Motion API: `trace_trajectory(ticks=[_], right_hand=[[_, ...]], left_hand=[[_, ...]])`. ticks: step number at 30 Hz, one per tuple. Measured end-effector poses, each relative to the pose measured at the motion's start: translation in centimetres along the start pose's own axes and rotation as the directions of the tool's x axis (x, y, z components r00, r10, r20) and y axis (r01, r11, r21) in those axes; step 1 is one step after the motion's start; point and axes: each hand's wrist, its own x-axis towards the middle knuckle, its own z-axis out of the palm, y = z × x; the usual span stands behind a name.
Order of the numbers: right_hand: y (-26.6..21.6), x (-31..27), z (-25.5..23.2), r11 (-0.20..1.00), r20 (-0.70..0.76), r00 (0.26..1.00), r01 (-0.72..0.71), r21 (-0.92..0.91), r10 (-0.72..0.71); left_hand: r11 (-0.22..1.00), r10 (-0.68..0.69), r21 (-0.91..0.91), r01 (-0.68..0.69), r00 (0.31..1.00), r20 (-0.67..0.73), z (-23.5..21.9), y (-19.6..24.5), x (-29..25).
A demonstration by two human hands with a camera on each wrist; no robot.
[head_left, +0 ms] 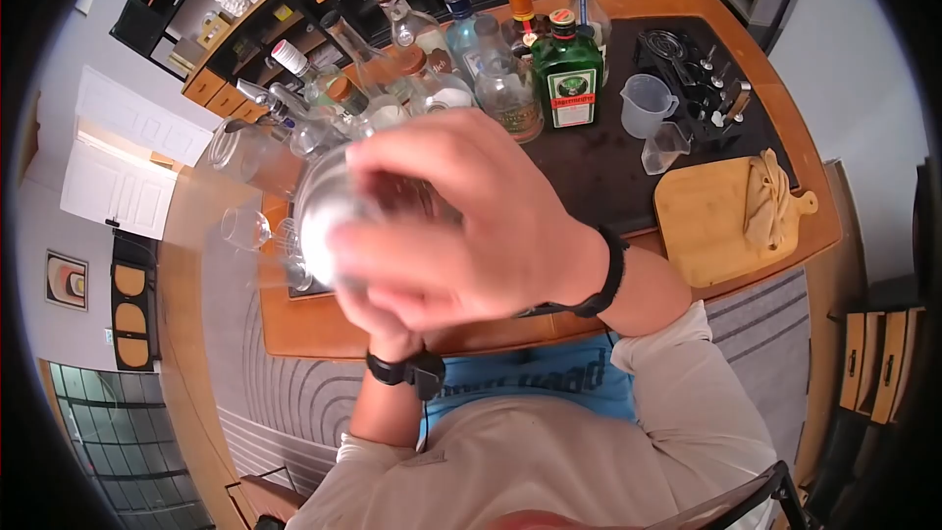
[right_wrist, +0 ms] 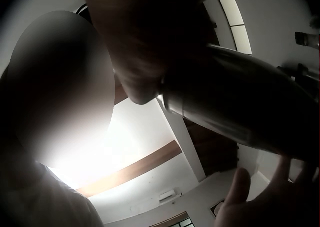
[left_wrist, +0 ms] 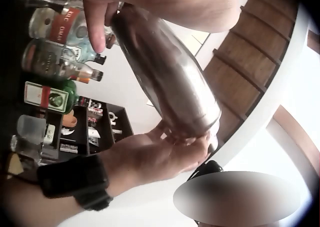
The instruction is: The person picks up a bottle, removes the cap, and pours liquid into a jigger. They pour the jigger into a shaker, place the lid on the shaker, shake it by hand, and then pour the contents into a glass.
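Both hands hold a silver metal shaker [left_wrist: 170, 72], blurred in the head view. The right hand [head_left: 471, 216] is nearest the head camera, its fingers curved over the shaker; in the left wrist view the right hand [left_wrist: 175, 149] grips its wide end. Beneath it in the head view, the left hand [head_left: 388, 319] is mostly hidden. At the top of the left wrist view, the left hand [left_wrist: 165, 4] lies at the narrower end, one finger pointing down beside it. The right wrist view is dark, with the left hand's fingers [right_wrist: 285, 182] against the shaker [right_wrist: 235, 102].
Many bottles stand behind the hands on the table, including a green bottle [head_left: 569, 74]. Stemmed glasses [head_left: 245, 227] are at the left. Toward the right are a plastic jug [head_left: 646, 106], a small measuring cup [head_left: 665, 148], dark bar tools and a cutting board [head_left: 702, 226] with a cloth [head_left: 765, 204].
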Motion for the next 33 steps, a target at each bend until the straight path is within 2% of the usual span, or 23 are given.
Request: trace_trajectory(ticks=[1, 3, 4, 5, 9, 10, 13, 14, 16, 17, 18, 19, 21, 22, 23, 24, 25, 27, 28, 29, 31, 32, 33], right_hand=[[-0.3, 0.0, -0.1, 0.994, -0.049, 0.995, 0.089, 0.071, -0.085], [0.0, -0.4, 0.5, 0.991, -0.092, 0.992, 0.095, 0.098, -0.086], [0.2, -0.2, 0.1, 0.998, -0.018, 0.999, 0.041, 0.048, -0.04], [0.4, -0.2, -0.1, 1.0, 0.05, 0.999, -0.014, -0.008, 0.015], [0.4, -0.3, 0.1, 0.995, 0.054, 0.997, -0.054, -0.08, 0.059], [0.4, 0.0, 0.0, 0.996, 0.021, 1.0, -0.003, -0.085, 0.004], [0.5, -0.1, 0.4, 0.984, 0.048, 0.989, -0.13, -0.12, 0.137], [0.7, -0.2, 0.2, 0.951, 0.143, 0.952, -0.241, -0.196, 0.271], [1.5, -1.3, 0.1, 0.83, 0.236, 0.836, -0.375, -0.412, 0.495], [1.9, -1.8, 0.1, 0.748, 0.243, 0.779, -0.387, -0.539, 0.578], [1.8, -1.6, -0.3, 0.698, 0.279, 0.713, -0.396, -0.596, 0.643], [1.9, -1.6, -0.4, 0.694, 0.277, 0.709, -0.401, -0.598, 0.648], [2.1, -1.4, -0.5, 0.758, 0.263, 0.781, -0.37, -0.537, 0.567], [1.8, -1.0, -0.6, 0.761, 0.273, 0.776, -0.37, -0.533, 0.569], [1.6, -0.2, -1.0, 0.846, 0.235, 0.865, -0.318, -0.428, 0.444], [1.4, 0.5, -1.4, 0.913, 0.176, 0.932, -0.248, -0.324, 0.316], [1.4, 0.9, -1.8, 0.973, 0.084, 0.987, -0.118, -0.196, 0.136], [-0.2, 1.2, -2.8, 0.992, -0.024, 1.0, -0.005, -0.129, 0.002], [-0.8, 1.0, -2.8, 0.998, -0.056, 0.998, 0.002, -0.069, -0.006], [-0.8, 1.0, -2.7, 0.998, -0.055, 0.998, 0.004, -0.068, -0.008], [-0.8, 0.9, -2.2, 0.996, -0.027, 0.999, 0.032, -0.089, -0.034], [-0.6, 0.7, -1.8, 0.996, 0.003, 1.0, 0.002, -0.094, -0.002], [-0.5, 0.5, -1.7, 0.995, 0.002, 1.0, 0.002, -0.097, -0.002]], left_hand=[[1.0, -0.001, 0.026, 0.002, 0.999, -0.036, -0.7, 0.4, 0.1], [0.997, 0.012, 0.079, -0.004, 0.995, -0.098, -1.3, 1.3, 0.7], [0.994, 0.017, 0.107, -0.004, 0.992, -0.124, -1.2, 1.5, 1.0], [0.994, 0.052, 0.102, -0.047, 0.998, -0.04, -0.8, 1.2, 0.9], [0.999, -0.032, -0.002, 0.032, 0.984, -0.178, 1.4, 0.5, 1.0], [0.998, -0.059, -0.003, 0.059, 0.971, -0.232, 1.8, 0.5, 0.9], [0.982, -0.108, 0.137, 0.128, 0.984, -0.143, 1.3, 0.1, 1.7], [0.94, -0.304, 0.118, 0.319, 0.944, -0.128, 1.6, 0.4, 1.3], [0.786, -0.608, -0.013, 0.618, 0.769, -0.198, -0.5, -0.3, 0.5], [0.687, -0.718, -0.106, 0.719, 0.649, -0.251, -1.6, -0.9, 0.1], [0.686, -0.719, -0.103, 0.721, 0.648, -0.25, -1.8, -1.1, -0.1], [0.688, -0.719, -0.083, 0.721, 0.661, -0.213, -1.8, -1.4, -0.4], [0.69, -0.72, -0.078, 0.72, 0.67, -0.182, -1.7, -1.5, -0.6], [0.748, -0.659, -0.035, 0.663, 0.736, -0.157, -1.3, -1.1, -0.3], [0.803, -0.591, 0.006, 0.596, 0.797, -0.126, -0.7, -0.7, 0.0], [0.884, -0.456, 0.046, 0.464, 0.881, -0.126, 0.3, 0.0, -0.1], [0.954, -0.289, 0.095, 0.284, 0.957, 0.037, 1.8, 0.9, 0.0], [0.997, 0.012, 0.082, -0.006, 0.997, -0.079, 2.3, 1.3, -0.1], [0.938, 0.062, 0.343, -0.06, 0.998, 0.005, 4.5, 2.7, -0.5], [0.938, 0.064, 0.342, -0.062, 0.998, 0.005, 3.5, 2.2, -0.4], [0.985, -0.144, -0.102, 0.141, 0.989, -0.028, 3.3, 1.5, 0.6], [0.99, -0.134, -0.06, 0.126, 0.981, -0.143, 3.8, 1.0, -0.1], [0.99, -0.136, -0.061, 0.128, 0.981, -0.14, 3.9, 0.6, -0.1]])
